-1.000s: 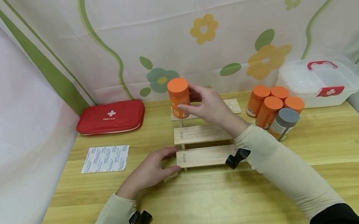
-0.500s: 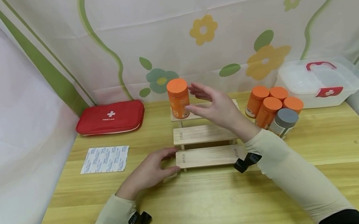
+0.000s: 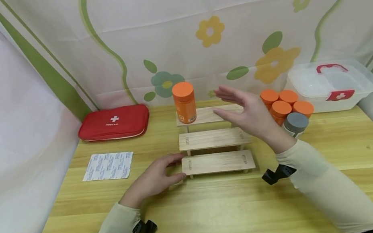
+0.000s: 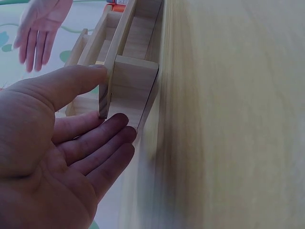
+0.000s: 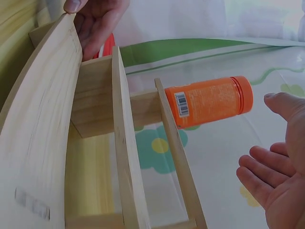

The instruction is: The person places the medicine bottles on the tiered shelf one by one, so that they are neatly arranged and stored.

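A three-step wooden display stand (image 3: 213, 138) stands on the table. My left hand (image 3: 154, 178) holds the left end of its lowest step, thumb at the front edge and index finger at the back, seen closely in the left wrist view. On the top step, at the left end, an orange pill bottle (image 3: 185, 104) with an orange lid stands upright. My right hand (image 3: 250, 112) hovers over the stand's right end, apart from the bottle, fingers extended and holding nothing. In the right wrist view a gap separates this hand (image 5: 281, 164) from the bottle's lid (image 5: 244, 94).
Several orange-lidded bottles (image 3: 281, 108) and one grey-lidded bottle (image 3: 295, 122) cluster right of the stand, partly behind my right hand. Behind them is a clear-lidded first-aid box (image 3: 331, 83). A red first-aid pouch (image 3: 114, 124) and a printed white packet (image 3: 108, 166) lie at left.
My right hand has let go of the orange pill bottle on the top step and moved away to the right. My left hand stays at the stand's lowest step.
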